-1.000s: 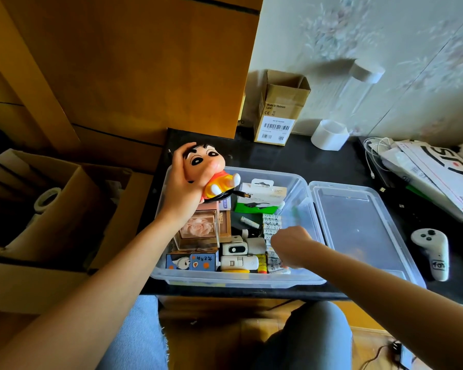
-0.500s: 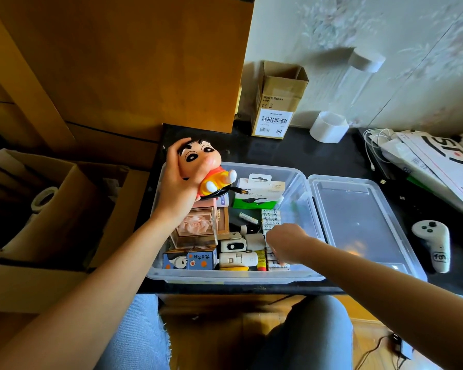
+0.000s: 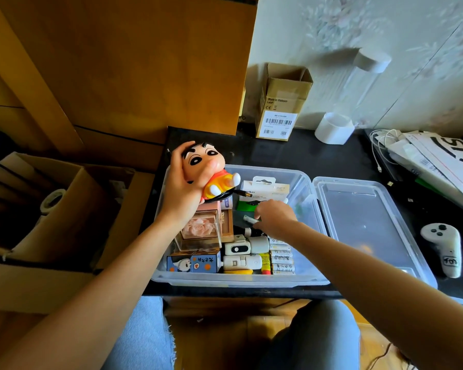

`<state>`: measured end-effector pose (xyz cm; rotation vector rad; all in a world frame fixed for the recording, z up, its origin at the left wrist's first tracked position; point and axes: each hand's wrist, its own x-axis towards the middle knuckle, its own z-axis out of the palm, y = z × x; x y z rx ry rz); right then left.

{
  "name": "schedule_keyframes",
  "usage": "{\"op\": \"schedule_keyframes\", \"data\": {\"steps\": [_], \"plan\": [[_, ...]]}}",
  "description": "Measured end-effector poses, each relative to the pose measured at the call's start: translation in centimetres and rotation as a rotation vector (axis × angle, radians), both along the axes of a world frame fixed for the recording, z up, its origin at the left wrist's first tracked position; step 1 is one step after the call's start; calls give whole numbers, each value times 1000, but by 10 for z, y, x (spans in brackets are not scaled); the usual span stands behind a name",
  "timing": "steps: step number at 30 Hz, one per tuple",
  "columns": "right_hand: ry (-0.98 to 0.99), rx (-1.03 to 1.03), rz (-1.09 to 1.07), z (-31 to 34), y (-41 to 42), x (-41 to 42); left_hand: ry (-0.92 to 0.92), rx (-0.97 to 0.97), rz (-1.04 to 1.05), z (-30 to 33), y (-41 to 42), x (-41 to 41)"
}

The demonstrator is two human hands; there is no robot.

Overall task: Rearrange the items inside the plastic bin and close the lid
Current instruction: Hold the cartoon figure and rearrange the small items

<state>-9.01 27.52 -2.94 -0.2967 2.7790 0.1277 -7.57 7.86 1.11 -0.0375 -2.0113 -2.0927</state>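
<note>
Bin [image 3: 235, 280] open on tabletop [image 3: 292, 156], lid [image 3: 364, 222] flat beside it, left hand [image 3: 183, 190] grip grasping doll [image 3: 211, 172] above bin, right hand [image 3: 274, 217] inside pinching small tube [image 3: 249, 219].

Bin [image 3: 309, 198] clear; figurine [image 3: 210, 172] black-haired, red-yellow; controller [image 3: 443, 247] white; tabletop [image 3: 318, 156] black.

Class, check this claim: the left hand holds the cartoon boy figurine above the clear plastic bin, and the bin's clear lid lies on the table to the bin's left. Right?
Not quite. The head view shows the clear lid lying to the right of the clear plastic bin. The left hand does hold the cartoon boy figurine above the bin.
</note>
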Motion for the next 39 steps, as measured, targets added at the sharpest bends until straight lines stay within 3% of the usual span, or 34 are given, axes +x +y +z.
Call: {"op": "schedule_keyframes", "data": {"steps": [10,17,35,39], "plan": [[52,100,110,-1,-1,-8,-8,0,1,3,0,2],[141,368,89,15,27,-5,-21,-13,-4,2,0,3],[151,232,60,11,21,-6,-18,20,-20,8,0,6],[-12,61,54,14,8,0,-14,21,-13,8,1,6]]}}
